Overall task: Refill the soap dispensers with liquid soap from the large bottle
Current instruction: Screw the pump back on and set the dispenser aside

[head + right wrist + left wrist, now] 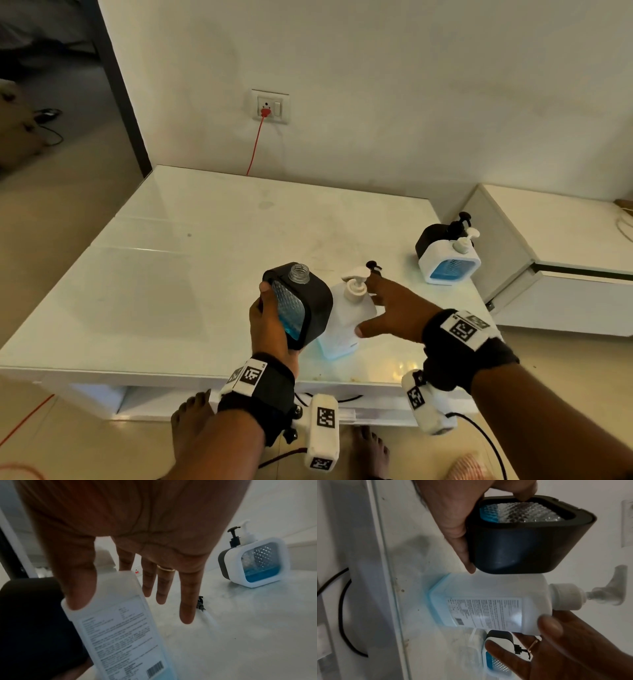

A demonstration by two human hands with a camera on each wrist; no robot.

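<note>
My left hand (270, 320) grips a black soap dispenser (310, 305), tilted above the white table (164, 274). Its pump is off, the clear threaded neck (299, 273) is bare, and a little blue soap shows in its window (489, 515). The large white pump bottle (346, 318) stands just right of it, its label (485, 613) facing me. My right hand (387, 308) is spread beside that bottle, fingers straight (161, 586), thumb (77, 588) against the bottle's shoulder (120, 622). A loose black pump (374, 266) with a white tube (211, 620) lies on the table beyond my fingers.
A white dispenser (452, 265) partly filled with blue soap and a black one (431, 236) behind it stand at the table's right edge. A lower white cabinet (565, 233) sits to the right. A red cable (255, 147) hangs from the wall socket.
</note>
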